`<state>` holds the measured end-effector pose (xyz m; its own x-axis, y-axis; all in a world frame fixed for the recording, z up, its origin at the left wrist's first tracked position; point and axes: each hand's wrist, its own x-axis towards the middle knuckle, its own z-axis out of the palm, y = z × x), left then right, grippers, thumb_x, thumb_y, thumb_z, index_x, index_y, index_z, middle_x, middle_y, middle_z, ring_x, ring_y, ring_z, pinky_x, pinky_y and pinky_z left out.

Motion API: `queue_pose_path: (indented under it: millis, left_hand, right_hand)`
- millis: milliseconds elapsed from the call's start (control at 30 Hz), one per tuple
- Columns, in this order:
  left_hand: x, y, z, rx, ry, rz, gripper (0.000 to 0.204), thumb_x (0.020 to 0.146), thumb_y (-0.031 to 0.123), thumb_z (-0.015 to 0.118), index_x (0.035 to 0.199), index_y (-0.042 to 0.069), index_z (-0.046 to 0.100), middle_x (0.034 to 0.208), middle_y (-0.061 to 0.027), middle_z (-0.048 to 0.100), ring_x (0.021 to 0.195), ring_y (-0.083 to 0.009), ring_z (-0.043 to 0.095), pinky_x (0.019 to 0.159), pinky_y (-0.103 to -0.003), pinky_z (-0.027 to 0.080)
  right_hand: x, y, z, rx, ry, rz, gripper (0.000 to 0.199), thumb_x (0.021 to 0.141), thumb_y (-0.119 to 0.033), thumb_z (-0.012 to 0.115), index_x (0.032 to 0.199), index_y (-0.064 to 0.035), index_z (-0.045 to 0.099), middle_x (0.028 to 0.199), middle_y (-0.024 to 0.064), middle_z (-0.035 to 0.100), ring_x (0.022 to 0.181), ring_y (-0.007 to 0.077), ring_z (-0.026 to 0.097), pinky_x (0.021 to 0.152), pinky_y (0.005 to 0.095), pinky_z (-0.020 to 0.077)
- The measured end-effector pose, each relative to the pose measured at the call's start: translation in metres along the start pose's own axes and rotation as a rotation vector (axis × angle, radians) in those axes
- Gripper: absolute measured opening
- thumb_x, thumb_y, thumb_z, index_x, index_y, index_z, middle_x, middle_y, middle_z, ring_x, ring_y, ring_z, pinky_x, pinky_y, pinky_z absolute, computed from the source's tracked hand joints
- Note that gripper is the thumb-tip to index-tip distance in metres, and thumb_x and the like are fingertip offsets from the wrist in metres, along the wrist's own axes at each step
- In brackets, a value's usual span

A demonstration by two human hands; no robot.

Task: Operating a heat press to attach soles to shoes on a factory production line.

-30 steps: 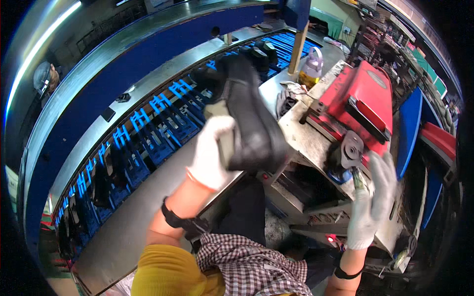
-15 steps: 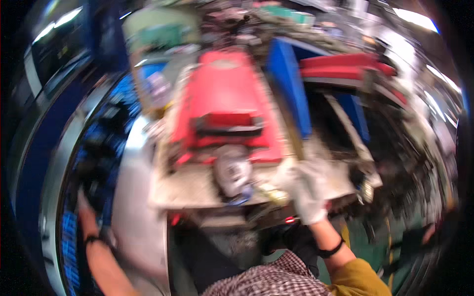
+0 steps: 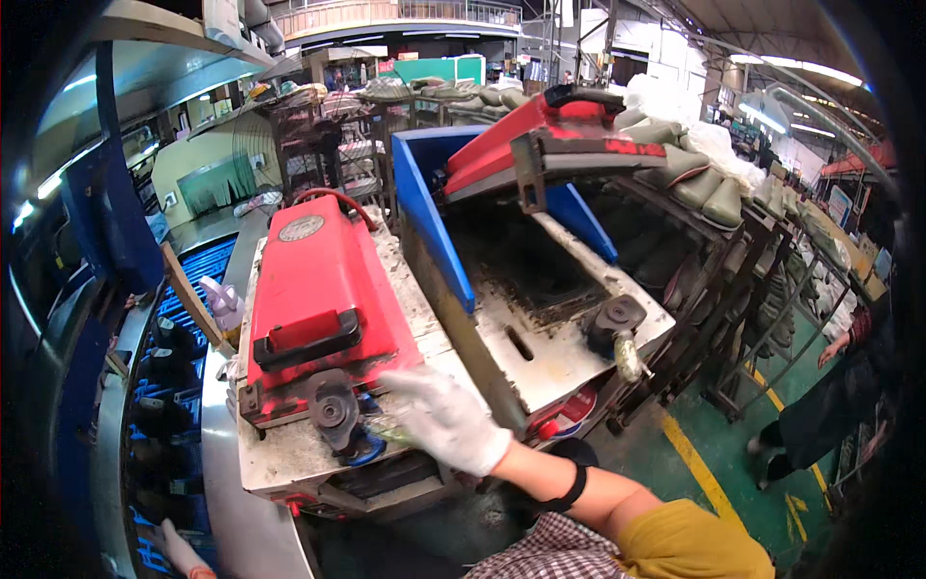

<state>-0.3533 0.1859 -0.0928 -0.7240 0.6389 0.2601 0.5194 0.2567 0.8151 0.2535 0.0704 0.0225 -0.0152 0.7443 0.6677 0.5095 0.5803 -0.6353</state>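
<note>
My right hand (image 3: 446, 422), in a white glove, reaches over the front edge of a red-lidded machine (image 3: 323, 275). Its fingers are stretched out and apart, slightly blurred. Beside the thumb is a yellowish lever handle (image 3: 391, 430), partly covered by the hand, next to a dark round latch (image 3: 336, 413). The red lid is down, with a black grip bar (image 3: 307, 340) on its front. At the lower left, my left hand (image 3: 177, 550), pale and apparently gloved, extends over a blue slatted conveyor (image 3: 152, 558), near dark pieces (image 3: 164, 473). Its fingers look stretched out, their tips hard to make out.
A second machine stands to the right, its red lid (image 3: 531, 130) raised between blue side panels (image 3: 429, 217). Racks of greenish shoes (image 3: 709, 188) stand behind it. A person (image 3: 830, 405) is at the far right. A purple-white bottle (image 3: 224, 307) stands beside the conveyor.
The view has turned right and sharpened, bringing the second machine fully in. My right hand has come up to the lidded machine's latch. My left hand now sits lower in the picture.
</note>
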Motion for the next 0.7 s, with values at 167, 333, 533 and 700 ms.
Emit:
queue_pose_path:
  millis: [167,333,533,700]
  left_hand:
    - [-0.065,0.007,-0.023,0.083,0.002,-0.052,0.075,0.105,0.048,0.059,0.161,0.002,0.041,0.165,-0.0189,0.044,0.152,-0.0317,0.041,0.124,-0.046,0.034]
    - [-0.103,0.008,-0.072,0.219,0.027,-0.085,0.076,0.104,0.05,0.059,0.162,0.003,0.04,0.166,-0.0197,0.043,0.153,-0.0323,0.04,0.124,-0.047,0.033]
    - [-0.125,0.012,-0.1,0.346,0.029,-0.109,0.077,0.104,0.051,0.058,0.163,0.004,0.039,0.166,-0.0206,0.043,0.153,-0.0331,0.039,0.124,-0.047,0.033]
    - [-0.136,0.003,-0.113,0.438,0.016,-0.142,0.078,0.104,0.053,0.057,0.163,0.006,0.038,0.166,-0.0213,0.042,0.154,-0.0337,0.038,0.124,-0.048,0.033]
  right_hand:
    - [0.011,-0.011,0.017,-0.154,-0.34,0.138,0.039,0.103,-0.025,0.063,0.14,-0.0122,0.065,0.12,0.0168,0.073,0.11,0.0357,0.071,0.095,0.0429,0.057]
    - [0.007,-0.005,0.013,-0.05,-0.336,0.167,0.043,0.104,-0.032,0.061,0.139,-0.0083,0.063,0.125,0.0194,0.072,0.115,0.038,0.069,0.098,0.0464,0.0553]
    - [0.007,-0.008,0.011,-0.082,-0.331,0.171,0.041,0.106,-0.032,0.06,0.141,-0.012,0.064,0.122,0.0173,0.074,0.109,0.0352,0.072,0.095,0.0437,0.0571]
    - [0.007,-0.011,0.008,-0.053,-0.326,0.202,0.042,0.105,-0.033,0.06,0.139,-0.0082,0.064,0.126,0.0189,0.072,0.115,0.0374,0.069,0.101,0.0465,0.0546]
